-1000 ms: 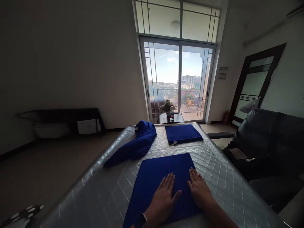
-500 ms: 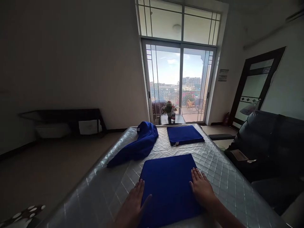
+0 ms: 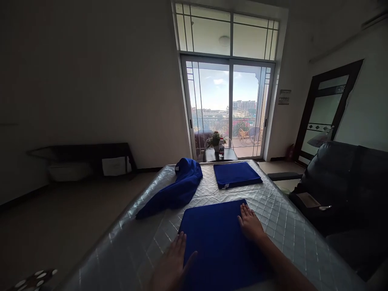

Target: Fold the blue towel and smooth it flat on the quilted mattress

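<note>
At six o'clock on a silver, diamond-quilted, mattress-like surface, directly before me, lies a flat, dark-blue rectangle of folded fabric. My left hand rests open at its nine o'clock edge, fingers straight, thumb out over the fabric; it grips nothing. My right hand lies flat near the two o'clock edge, palm down, fingers extended, also released, with the forearm reaching in from around four o'clock.

Taking directions from that rectangle, a crumpled, dark-blue length of fabric sprawls between ten and eleven o'clock, well apart from my hands. Near one o'clock, toward the far edge, sits a second, smaller-looking blue folded fabric with a white tag at its near left corner.

Beyond the surface, at twelve o'clock, a small black table bears a leafy green potted plant and a clear bottle, before sliding glass doors. Between two and three o'clock stands a black, leather-like armchair with a flat tan panel on it. Around ten, a low dark rack lines the wall.
</note>
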`<state>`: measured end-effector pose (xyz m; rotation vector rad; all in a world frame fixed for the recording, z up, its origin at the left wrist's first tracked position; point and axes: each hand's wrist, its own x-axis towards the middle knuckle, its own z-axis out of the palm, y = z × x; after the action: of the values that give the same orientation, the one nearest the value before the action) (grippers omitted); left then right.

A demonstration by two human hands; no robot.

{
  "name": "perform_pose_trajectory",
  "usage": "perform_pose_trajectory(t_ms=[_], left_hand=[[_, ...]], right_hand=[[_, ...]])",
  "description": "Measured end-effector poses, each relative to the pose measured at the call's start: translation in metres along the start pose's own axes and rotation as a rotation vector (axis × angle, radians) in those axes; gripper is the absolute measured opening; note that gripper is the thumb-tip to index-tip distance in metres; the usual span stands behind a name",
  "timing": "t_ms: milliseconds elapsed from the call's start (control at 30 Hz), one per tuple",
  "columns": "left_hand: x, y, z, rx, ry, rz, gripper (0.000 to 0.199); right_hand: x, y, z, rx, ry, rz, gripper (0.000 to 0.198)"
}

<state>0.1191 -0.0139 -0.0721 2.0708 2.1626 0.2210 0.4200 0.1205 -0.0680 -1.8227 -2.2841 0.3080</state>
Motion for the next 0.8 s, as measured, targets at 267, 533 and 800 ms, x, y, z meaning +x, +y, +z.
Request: perform_pose_trajectory(t_ms=[267,533,800], left_hand=[[0.045,0.146,-0.002,-0.174,-0.038,0.419,0.078],[0.086,0.154,0.019,-0.165,0.012,0.327,0.082],[0.097,0.019,0.014,0.129,0.112,0.070,0.072]], right_hand=[[0.002,0.007,0.009,-0.029,0.052,-0.034,0.066],[0.002,0.009,0.009,0.010,0.054,-0.037,0.067],[-0.001,0.004,0.001,0.058,0.016,-0.016,0.067]])
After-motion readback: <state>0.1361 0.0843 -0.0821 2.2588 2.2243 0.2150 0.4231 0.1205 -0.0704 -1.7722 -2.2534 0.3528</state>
